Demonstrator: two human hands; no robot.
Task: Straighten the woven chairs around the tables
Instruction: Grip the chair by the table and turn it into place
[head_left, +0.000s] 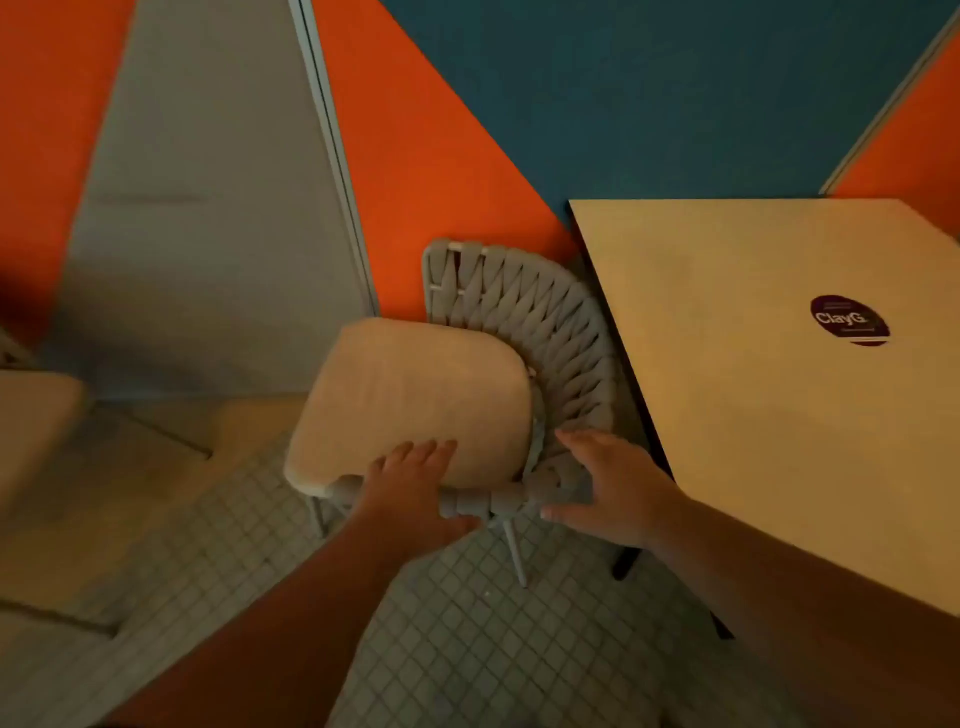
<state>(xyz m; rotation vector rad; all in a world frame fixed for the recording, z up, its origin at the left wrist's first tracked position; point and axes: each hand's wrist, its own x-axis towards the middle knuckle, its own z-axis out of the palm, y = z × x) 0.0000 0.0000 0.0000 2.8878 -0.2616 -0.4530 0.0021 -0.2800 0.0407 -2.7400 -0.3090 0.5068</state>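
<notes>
The woven chair (524, 332) stands just beside the left edge of the counter (769, 395), its curved woven back turned toward the counter and its cushion (410, 405) facing away to the left, so it sits the wrong way round for someone to sit at the counter. Both hands are on its near side: the left hand (410, 483) lies on the cushion's near edge with fingers spread over the top and the thumb under the wrapped frame rail (493, 501), holding it; the right hand (602, 483) is wide, fingers reaching onto the near end of the woven back, touching but not visibly closed on it. The right hand is nearer the counter, so turning the chair likely pivots about that end. A round dark sticker (848, 320) on the counter reads "ClayG"; its smaller lines are too blurred to read
</notes>
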